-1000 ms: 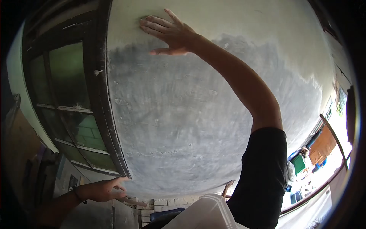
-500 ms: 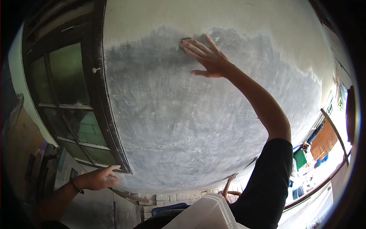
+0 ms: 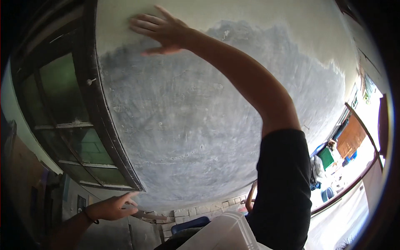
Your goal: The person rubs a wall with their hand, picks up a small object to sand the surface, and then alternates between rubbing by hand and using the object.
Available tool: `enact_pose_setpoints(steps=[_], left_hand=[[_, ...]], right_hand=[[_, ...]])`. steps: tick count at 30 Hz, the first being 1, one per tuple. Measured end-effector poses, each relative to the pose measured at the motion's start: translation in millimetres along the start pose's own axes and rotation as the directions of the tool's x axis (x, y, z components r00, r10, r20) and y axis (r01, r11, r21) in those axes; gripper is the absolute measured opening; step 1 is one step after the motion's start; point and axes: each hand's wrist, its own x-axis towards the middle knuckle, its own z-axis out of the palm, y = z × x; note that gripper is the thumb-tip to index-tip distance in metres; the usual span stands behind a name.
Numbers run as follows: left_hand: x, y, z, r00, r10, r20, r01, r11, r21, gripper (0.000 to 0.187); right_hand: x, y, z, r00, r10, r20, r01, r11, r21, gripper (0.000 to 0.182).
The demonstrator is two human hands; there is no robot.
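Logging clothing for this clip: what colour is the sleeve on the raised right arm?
Black sleeve, clearest in the head view.

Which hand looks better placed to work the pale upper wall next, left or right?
Probably the right: the right hand is raised at the pale upper wall, while the left hand is low, near the window frame's bottom corner.

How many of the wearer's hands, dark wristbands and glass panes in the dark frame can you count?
Wearer's hands: 2 (left hand, right hand)
Dark wristband: 1
Visible glass panes: 6
Total: 9
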Motion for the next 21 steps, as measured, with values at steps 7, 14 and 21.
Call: enact_pose_setpoints(steps=[7, 14, 21], left_hand=[[-10, -3, 1, 0.998, 0.034, -0.050, -0.032, 0.999, 0.036, 0.078], [-22, 11, 5, 0.993, 0.033, -0.116, -0.029, 0.999, 0.034, 0.072], [-21, 10, -3, 0.981, 0.081, -0.178, -0.078, 0.997, 0.021, 0.073]], right_hand=[[-10, 2, 1, 1.000, 0.013, 0.007, -0.013, 1.000, 0.025, 0.091], [-103, 18, -3, 0.992, 0.002, 0.129, -0.013, 0.997, 0.082, 0.087], [-182, 25, -12, 0.967, 0.027, 0.253, -0.068, 0.986, 0.155, 0.088]])
